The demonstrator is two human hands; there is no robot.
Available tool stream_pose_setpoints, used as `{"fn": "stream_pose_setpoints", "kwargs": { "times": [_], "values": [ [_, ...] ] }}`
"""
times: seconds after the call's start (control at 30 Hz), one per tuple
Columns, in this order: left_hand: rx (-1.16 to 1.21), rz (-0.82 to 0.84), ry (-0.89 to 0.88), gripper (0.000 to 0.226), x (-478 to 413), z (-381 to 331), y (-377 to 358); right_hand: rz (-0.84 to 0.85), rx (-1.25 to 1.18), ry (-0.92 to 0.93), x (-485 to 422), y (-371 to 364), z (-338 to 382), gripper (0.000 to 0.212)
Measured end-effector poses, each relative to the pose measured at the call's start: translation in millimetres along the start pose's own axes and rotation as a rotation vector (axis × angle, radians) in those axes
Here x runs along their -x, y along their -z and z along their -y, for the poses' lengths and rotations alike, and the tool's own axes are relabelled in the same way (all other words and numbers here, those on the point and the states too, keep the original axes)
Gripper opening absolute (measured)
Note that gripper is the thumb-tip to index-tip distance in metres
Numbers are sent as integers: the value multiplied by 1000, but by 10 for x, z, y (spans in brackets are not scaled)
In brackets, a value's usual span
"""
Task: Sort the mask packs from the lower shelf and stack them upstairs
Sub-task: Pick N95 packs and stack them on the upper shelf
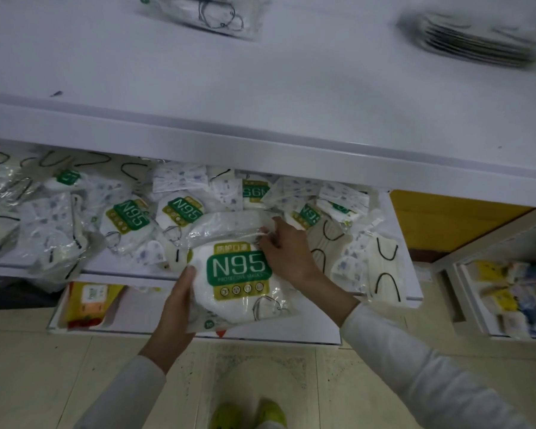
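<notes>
Your left hand [175, 305] and right hand [287, 252] both grasp one N95 pack [239, 274], the right hand covering the edge of its label. Far above your grip, a stack [471, 41] is blurred.

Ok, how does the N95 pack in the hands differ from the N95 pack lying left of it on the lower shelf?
The held N95 pack is gripped by the left hand and pinched by the right hand; the shelf N95 pack lies untouched among other packs. The held pack's label reads upright to the camera; the shelf pack's is slanted. Both show white masks behind a green N95 label.
</notes>
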State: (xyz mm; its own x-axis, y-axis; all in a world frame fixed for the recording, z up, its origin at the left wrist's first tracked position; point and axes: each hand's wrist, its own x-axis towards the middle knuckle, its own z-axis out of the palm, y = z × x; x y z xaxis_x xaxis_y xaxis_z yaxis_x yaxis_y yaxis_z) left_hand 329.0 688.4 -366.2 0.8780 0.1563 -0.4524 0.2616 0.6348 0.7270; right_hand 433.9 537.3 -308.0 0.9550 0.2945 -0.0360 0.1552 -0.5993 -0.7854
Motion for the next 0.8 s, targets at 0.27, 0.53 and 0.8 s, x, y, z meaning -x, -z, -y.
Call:
{"fn": "stream_pose_setpoints", "kwargs": {
  "times": [0.27,0.53,0.8],
  "values": [
    [-171,-86,-31,89,-1,49,268,152,-391,-265,-127,-98,-133,7],
    [-43,-353,-155,53,214,-242,1079,187,-521,-662,-673,-1141,-296,20],
    [-101,-448,-219,54,360,-547,1474,67,-754,-816,-1077,-1988,-71,51]
  ]
}}
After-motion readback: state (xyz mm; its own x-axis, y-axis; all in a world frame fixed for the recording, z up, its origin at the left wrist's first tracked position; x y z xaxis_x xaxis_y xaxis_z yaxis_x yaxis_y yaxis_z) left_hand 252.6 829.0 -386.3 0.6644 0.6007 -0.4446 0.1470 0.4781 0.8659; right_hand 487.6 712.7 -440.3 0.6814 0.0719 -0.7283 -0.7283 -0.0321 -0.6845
